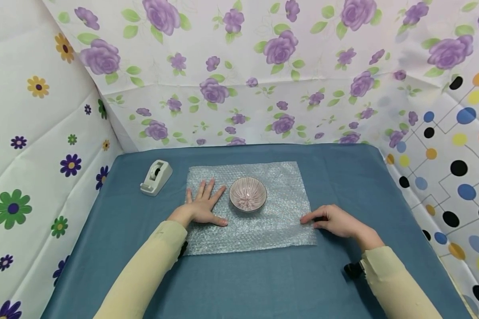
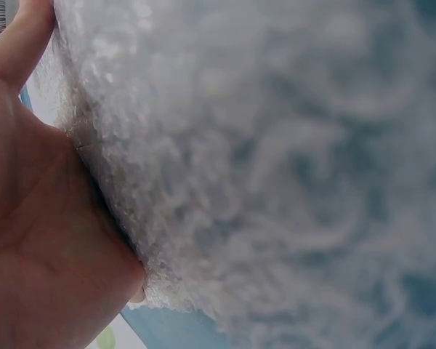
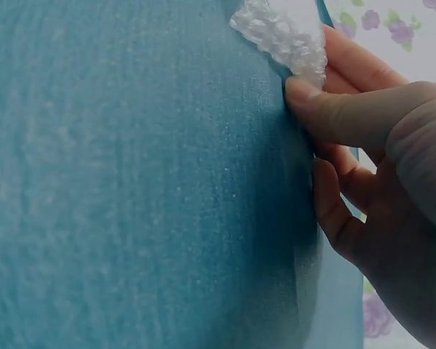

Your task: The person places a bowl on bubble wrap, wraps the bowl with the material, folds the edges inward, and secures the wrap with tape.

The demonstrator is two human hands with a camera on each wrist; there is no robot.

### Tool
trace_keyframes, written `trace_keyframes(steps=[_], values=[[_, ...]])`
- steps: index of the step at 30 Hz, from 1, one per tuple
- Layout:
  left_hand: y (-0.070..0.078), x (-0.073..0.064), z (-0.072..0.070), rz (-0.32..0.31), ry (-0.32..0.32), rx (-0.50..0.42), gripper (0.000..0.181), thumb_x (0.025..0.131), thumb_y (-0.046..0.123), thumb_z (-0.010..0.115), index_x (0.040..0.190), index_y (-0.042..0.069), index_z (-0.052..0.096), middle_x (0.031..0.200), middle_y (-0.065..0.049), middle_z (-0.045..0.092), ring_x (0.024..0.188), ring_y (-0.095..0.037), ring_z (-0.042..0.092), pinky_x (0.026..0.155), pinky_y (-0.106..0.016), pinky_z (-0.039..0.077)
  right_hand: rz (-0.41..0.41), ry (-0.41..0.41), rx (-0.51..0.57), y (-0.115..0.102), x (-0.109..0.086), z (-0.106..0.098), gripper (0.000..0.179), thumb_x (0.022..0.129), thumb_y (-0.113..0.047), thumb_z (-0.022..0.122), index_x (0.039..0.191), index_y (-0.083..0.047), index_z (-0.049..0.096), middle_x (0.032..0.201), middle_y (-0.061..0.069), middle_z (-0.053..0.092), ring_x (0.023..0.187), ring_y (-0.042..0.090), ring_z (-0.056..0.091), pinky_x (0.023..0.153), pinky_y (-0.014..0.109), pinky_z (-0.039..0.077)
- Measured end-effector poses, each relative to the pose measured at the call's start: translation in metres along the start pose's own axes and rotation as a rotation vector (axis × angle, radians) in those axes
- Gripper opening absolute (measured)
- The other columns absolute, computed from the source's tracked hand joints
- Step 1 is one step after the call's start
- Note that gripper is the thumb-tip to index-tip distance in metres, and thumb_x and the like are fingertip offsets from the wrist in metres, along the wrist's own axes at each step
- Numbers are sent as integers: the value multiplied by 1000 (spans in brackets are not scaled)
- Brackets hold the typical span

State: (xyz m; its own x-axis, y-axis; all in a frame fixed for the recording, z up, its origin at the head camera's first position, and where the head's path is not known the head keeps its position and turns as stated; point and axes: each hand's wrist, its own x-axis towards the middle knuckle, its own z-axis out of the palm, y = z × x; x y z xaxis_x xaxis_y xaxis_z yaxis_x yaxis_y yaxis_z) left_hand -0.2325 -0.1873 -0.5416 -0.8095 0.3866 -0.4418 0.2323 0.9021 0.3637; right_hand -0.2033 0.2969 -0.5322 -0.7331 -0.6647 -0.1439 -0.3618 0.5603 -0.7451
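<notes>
A sheet of bubble wrap (image 1: pixel 271 230) lies spread on the table, with a small striped bowl (image 1: pixel 248 195) standing upright near its middle. My left hand (image 1: pixel 201 207) rests on the left part of the sheet, fingers spread, its thumb pointing toward the bowl's near side. In the left wrist view the blurred bubble wrap (image 2: pixel 225 174) fills most of the picture beside the palm (image 2: pixel 51 240). At the sheet's right edge, my right hand (image 1: pixel 337 220) pinches the bubble wrap (image 3: pixel 287 43) between thumb and index finger; the other fingers are loosely bent.
A white tape dispenser (image 1: pixel 156 178) stands at the back left, beyond my left hand. Blue cloth (image 1: pixel 247 288) covers the table. Patterned sheets hang as walls: purple roses (image 1: pixel 279 46) behind, daisies (image 1: pixel 12 208) at left, coloured dots (image 1: pixel 459 168) at right.
</notes>
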Motion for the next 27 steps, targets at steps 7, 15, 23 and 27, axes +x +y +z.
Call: trace_keyframes(steps=[7,15,23,27], values=[[0,-1,-1,-4,-5,-8,127,83,83,71,172,38,-7,172,0,-36,155,-30,-38,114,-72,-28,-43,158,-92,1,2,10,44,103,3,69,128,-31,79,125,-14,73,117,15,67,97,40,57],[2,-1,-2,-4,-13,-18,127,84,81,72,173,38,-7,172,0,-36,154,-30,-39,113,-71,-29,-122,324,-63,-1,11,22,41,104,4,67,128,-27,78,130,-8,72,126,21,62,101,43,53],[2,-1,-2,-7,-14,-16,127,83,82,72,172,38,-7,171,1,-37,154,-29,-40,113,-71,-30,-16,294,-121,6,14,16,53,100,14,64,134,-25,75,155,5,58,146,36,44,116,66,36],[1,-1,-1,-7,-13,-13,127,83,82,72,172,38,-7,171,1,-37,154,-29,-40,113,-71,-30,11,289,-107,8,15,16,45,103,9,65,129,-26,78,155,3,58,147,35,44,116,64,38]])
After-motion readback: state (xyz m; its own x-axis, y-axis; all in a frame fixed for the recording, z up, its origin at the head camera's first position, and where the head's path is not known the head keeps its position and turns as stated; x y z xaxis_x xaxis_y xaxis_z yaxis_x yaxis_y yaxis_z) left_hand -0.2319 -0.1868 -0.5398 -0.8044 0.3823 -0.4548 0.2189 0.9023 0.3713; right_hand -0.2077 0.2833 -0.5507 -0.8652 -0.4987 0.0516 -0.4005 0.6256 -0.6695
